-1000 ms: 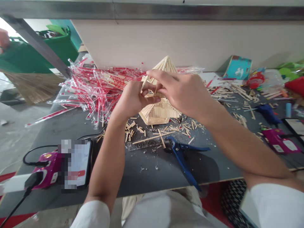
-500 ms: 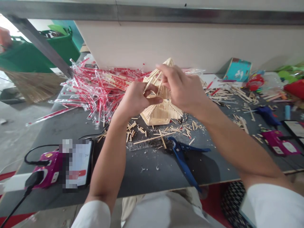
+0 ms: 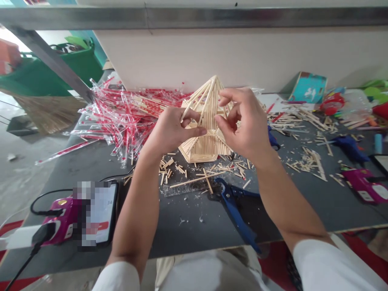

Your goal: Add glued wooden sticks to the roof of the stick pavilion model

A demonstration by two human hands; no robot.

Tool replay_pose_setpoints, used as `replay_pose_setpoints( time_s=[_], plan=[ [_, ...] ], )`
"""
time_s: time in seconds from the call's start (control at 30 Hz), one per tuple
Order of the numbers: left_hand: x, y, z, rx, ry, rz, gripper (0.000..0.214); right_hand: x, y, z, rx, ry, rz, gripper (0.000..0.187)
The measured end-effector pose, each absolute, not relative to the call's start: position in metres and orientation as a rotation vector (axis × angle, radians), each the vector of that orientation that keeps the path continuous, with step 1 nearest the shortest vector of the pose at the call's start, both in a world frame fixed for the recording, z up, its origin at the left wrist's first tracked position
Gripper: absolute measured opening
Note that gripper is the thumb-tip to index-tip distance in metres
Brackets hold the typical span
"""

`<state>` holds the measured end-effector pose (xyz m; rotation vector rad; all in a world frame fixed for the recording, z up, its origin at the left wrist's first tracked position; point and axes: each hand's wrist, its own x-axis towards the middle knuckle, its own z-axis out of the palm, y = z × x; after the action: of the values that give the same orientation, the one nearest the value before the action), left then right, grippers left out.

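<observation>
A small tower-like model built of wooden sticks [image 3: 209,115] stands at the middle of the table, with a pointed roof and a tiered base. My left hand [image 3: 172,131] grips the roof's lower left edge between thumb and fingers, around the ends of its sloping sticks. To the right of the roof is my right hand [image 3: 244,121], fingers bent and apart; I see nothing between them. Its fingertips are close to the roof's right side, and whether they touch it I cannot tell. Part of the model's right side is hidden behind this hand.
Plastic-wrapped red-and-pale sticks [image 3: 121,117] are heaped at the left. Blue cutters [image 3: 235,210] and a clear ruler [image 3: 182,189] lie in front, among cut stick pieces. A phone [image 3: 104,214] and a purple adapter [image 3: 65,214] sit front left; a blue glue gun [image 3: 350,147] is at the right.
My right hand has moved from the roof's peak down and right, and its fingers have spread. The roof's front shows more fully. My left hand keeps its grip.
</observation>
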<state>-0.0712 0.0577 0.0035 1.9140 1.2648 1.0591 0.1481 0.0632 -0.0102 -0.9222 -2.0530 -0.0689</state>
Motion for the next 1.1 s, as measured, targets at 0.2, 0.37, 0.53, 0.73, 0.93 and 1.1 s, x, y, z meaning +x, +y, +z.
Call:
replay_pose_setpoints(
  time_s=[0.2, 0.37, 0.53, 0.73, 0.93, 1.1],
  plan=[
    [-0.07, 0.058, 0.003, 1.925, 1.287, 1.055, 0.02, 0.147, 0.056, -0.017, -0.89, -2.071, -0.107, 0.045],
    [-0.07, 0.058, 0.001, 1.918, 1.31, 1.065, 0.021, 0.145, 0.056, -0.018, -0.769, -2.084, -0.211, 0.041],
    [-0.069, 0.058, 0.001, 1.929, 1.311, 1.069, 0.021, 0.143, 0.056, -0.018, -0.766, -2.095, -0.243, 0.038],
    [-0.069, 0.057, 0.002, 1.941, 1.324, 1.062, 0.02, 0.142, 0.055, -0.017, -0.79, -2.089, -0.225, 0.044],
    [-0.068, 0.056, 0.004, 1.958, 1.336, 1.041, 0.022, 0.14, 0.06, -0.016, -0.837, -2.064, -0.152, 0.041],
    [-0.069, 0.056, 0.004, 1.967, 1.32, 1.044, 0.021, 0.137, 0.063, -0.017, -0.821, -2.043, -0.103, 0.041]
  ],
)
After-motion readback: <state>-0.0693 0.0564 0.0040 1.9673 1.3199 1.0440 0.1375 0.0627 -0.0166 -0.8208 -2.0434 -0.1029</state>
